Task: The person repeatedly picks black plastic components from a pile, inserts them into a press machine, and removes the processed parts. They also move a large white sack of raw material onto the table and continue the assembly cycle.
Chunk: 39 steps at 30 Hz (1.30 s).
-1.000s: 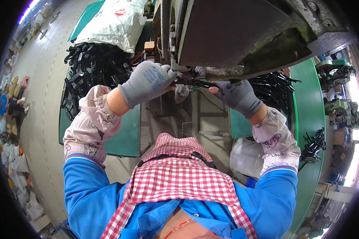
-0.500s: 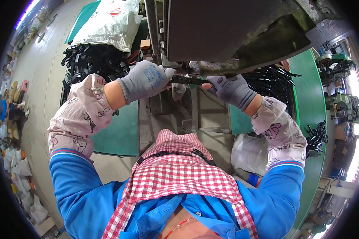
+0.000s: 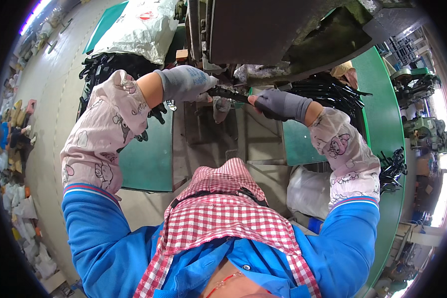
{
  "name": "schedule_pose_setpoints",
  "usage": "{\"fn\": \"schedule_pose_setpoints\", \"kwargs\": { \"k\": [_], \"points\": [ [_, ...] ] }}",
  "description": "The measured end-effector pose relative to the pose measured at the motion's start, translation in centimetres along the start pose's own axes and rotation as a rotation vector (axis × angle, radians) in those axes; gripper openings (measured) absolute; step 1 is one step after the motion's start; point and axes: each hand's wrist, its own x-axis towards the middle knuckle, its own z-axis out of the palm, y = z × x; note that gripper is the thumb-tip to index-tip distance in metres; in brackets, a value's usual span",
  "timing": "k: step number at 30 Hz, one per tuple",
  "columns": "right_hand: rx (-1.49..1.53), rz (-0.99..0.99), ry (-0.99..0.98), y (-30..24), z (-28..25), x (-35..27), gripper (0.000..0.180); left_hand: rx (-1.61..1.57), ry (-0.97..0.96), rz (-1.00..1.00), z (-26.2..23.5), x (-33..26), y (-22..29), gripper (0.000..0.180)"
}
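Observation:
A slim black bar-shaped part [image 3: 229, 94] spans the gap between my two gloved hands, just under the front of a large dark machine [image 3: 253, 37]. At its left end, my left hand [image 3: 186, 84] is closed round it in a grey glove. The fingers of my right hand [image 3: 279, 104], in a darker-looking grey glove, pinch the other end with the thumb along it. The bar slopes slightly down toward the right. Its far side and the machine's working spot behind it are partly hidden by my hands.
Black parts are heaped at the left [image 3: 107, 67], beside a white sack [image 3: 139, 32]. Long black strips [image 3: 328, 89] lie in a pile at the right. Green tabletops [image 3: 146, 161] flank me, and a pale sack [image 3: 308, 191] sits low on the right.
Both hands have shifted a little farther from me, the right one also leftward. The bar, about level before, now tilts down to the right.

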Motion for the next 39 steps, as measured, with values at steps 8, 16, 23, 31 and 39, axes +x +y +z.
{"fn": "schedule_pose_setpoints", "kwargs": {
  "k": [8, 16, 23, 31, 39],
  "points": [
    [0.039, 0.16, -0.001, -0.1, 1.8, 0.5, 0.06, 0.144, -0.067, -0.132, -1.2, 0.0, 2.2, 0.03],
    [-0.42, -0.098, 0.415, -0.1, 3.3, -0.4, 0.054, 0.014, -0.188, -0.246, -2.1, 0.4, 2.8, 0.037],
    [0.062, 0.125, 0.054, 0.3, 1.7, 0.5, 0.055, 0.125, -0.179, -0.213, -2.2, 0.4, 2.4, 0.021],
    [-0.131, 0.07, 0.129, 0.0, 2.3, -0.3, 0.062, 0.002, -0.137, -0.23, -2.6, 0.3, 2.9, 0.039],
    [-0.315, -0.022, 0.467, -0.4, 6.8, -0.6, 0.06, 0.152, -0.063, -0.182, -1.4, -0.3, 2.7, 0.038]
  ]
}}
